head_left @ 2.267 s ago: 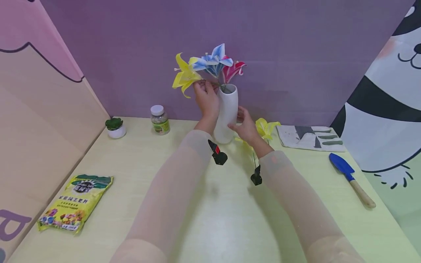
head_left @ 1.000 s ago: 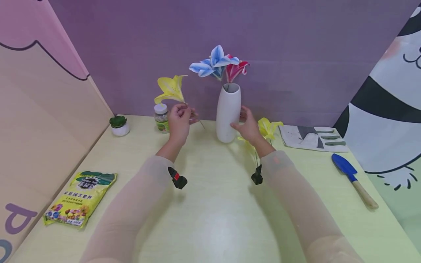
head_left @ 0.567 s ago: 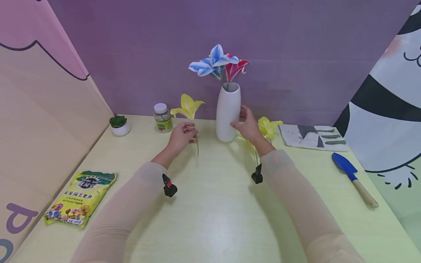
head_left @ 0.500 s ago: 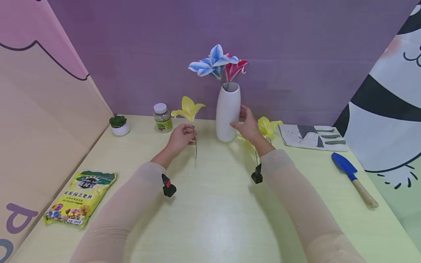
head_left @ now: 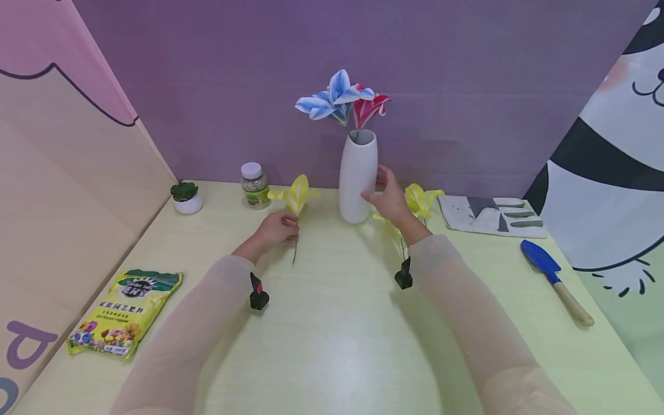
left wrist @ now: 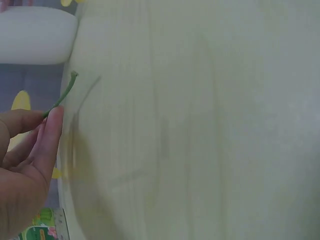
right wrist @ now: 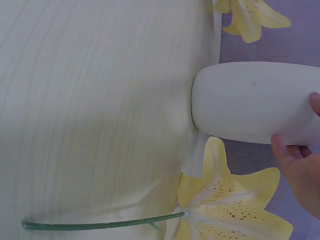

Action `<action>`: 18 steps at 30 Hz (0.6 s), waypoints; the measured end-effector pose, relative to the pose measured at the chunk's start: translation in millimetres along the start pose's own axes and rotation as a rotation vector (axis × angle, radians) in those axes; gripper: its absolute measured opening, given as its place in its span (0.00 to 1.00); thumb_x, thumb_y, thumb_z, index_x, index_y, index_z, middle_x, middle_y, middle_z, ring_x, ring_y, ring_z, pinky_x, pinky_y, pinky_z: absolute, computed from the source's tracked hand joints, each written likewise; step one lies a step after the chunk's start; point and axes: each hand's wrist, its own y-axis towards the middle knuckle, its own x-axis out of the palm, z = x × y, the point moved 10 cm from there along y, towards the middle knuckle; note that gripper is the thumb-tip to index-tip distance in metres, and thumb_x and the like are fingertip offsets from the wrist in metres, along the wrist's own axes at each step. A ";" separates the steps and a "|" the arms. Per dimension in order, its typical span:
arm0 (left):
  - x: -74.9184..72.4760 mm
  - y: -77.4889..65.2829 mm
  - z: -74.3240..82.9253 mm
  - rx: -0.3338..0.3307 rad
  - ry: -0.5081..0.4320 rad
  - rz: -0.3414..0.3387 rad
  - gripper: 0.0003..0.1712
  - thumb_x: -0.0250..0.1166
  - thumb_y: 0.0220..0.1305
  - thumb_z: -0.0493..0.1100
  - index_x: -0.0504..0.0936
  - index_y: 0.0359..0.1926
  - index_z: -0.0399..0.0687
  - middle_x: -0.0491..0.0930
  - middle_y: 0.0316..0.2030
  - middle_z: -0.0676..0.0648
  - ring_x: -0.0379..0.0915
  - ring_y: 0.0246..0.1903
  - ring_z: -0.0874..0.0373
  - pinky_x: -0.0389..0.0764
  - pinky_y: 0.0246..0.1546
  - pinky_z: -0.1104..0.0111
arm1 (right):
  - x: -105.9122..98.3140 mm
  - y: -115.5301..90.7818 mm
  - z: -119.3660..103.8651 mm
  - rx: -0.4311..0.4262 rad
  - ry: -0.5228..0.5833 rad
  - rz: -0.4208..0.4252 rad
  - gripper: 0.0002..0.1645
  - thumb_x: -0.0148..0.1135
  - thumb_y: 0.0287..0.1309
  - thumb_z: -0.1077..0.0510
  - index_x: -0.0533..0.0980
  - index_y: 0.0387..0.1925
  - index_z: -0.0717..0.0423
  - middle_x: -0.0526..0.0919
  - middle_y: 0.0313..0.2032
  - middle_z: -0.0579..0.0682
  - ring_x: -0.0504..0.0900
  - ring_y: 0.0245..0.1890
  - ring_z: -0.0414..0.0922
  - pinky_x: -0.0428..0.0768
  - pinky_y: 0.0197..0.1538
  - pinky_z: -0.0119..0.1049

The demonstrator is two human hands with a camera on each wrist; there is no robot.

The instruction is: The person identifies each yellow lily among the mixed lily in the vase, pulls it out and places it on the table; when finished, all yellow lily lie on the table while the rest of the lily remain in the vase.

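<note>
My left hand (head_left: 278, 229) pinches the green stem of a yellow artificial lily (head_left: 298, 196), left of the vase. The bloom points up; in the left wrist view the bare stem (left wrist: 66, 92) end sticks out past the fingertips, its shadow apart from it on the table. My right hand (head_left: 391, 199) grips the right side of a tall white vase (head_left: 357, 184), thumb in front and fingers behind. Out of the vase's mouth rise a blue-and-white lily (head_left: 334, 98) and a red one (head_left: 368, 109). The vase stands upright on the table.
Behind my right wrist lie more yellow lilies (head_left: 421, 199). A lidded jar (head_left: 254, 190) and a small potted succulent (head_left: 185, 197) stand at the back left. Elsewhere are a fertilizer bag (head_left: 124, 314), folded patterned cloth (head_left: 493, 216) and blue trowel (head_left: 555, 279).
The left hand has carried the yellow lily from the vase's mouth out to the left and down, lowering it further in the last half second. The right hand has stayed on the vase.
</note>
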 end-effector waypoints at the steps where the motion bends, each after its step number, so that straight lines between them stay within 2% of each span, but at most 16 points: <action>1: 0.1 0.6 -1.8 -0.005 0.012 -0.004 0.23 0.56 0.69 0.28 0.65 0.62 0.24 0.74 0.51 0.29 0.79 0.37 0.51 0.85 0.38 0.66 | -0.2 -0.3 0.4 0.004 -0.004 0.001 0.49 0.69 0.57 0.65 0.51 0.73 0.57 0.65 0.66 0.59 0.67 0.63 0.54 0.67 0.67 0.47; 8: -2.9 6.0 -12.2 -0.039 0.042 0.003 0.22 0.57 0.68 0.28 0.68 0.62 0.27 0.76 0.48 0.33 0.78 0.33 0.56 0.85 0.38 0.68 | -1.6 -1.3 -1.7 -0.014 -0.009 0.004 0.48 0.69 0.58 0.64 0.52 0.73 0.57 0.66 0.66 0.60 0.68 0.63 0.54 0.68 0.66 0.47; 18: -6.1 8.1 -13.7 -0.032 0.125 0.034 0.20 0.59 0.66 0.29 0.71 0.59 0.28 0.76 0.44 0.37 0.77 0.25 0.61 0.85 0.34 0.70 | -3.7 -7.1 -12.2 -0.003 -0.043 -0.036 0.46 0.66 0.60 0.65 0.51 0.73 0.58 0.66 0.66 0.61 0.68 0.64 0.55 0.69 0.65 0.46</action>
